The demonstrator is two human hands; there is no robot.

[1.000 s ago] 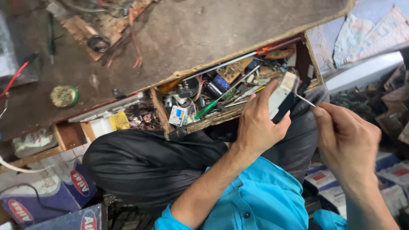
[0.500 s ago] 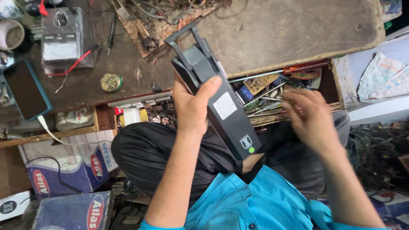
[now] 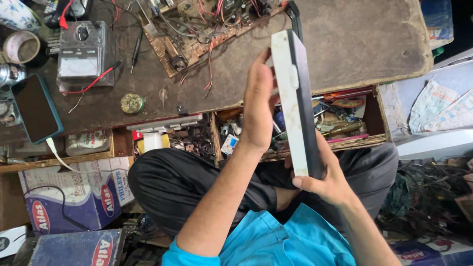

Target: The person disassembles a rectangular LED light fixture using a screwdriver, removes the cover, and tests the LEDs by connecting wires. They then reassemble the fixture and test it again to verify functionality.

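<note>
A long flat device (image 3: 295, 98) with a white side and a black face is held edge-on above the worn brown workbench (image 3: 354, 44). My left hand (image 3: 258, 111) grips its upper half from the left, fingers wrapped behind it. Cupping its lower end from underneath is my right hand (image 3: 325, 180). Both hands are over an open wooden drawer (image 3: 374, 140) crammed with small tools and parts, just above my lap in dark trousers.
On the bench lie a bare circuit board with red wires (image 3: 197, 29), a clear-cased meter with red lead (image 3: 81, 47), a phone in a teal case (image 3: 34, 108), a tape roll (image 3: 22, 47) and a small round tin (image 3: 132, 103). Cardboard boxes (image 3: 74, 197) stand lower left.
The device has turned from face-on to edge-on. My right hand left the drawer and took hold of the device's lower end. The view shifted up the bench.
</note>
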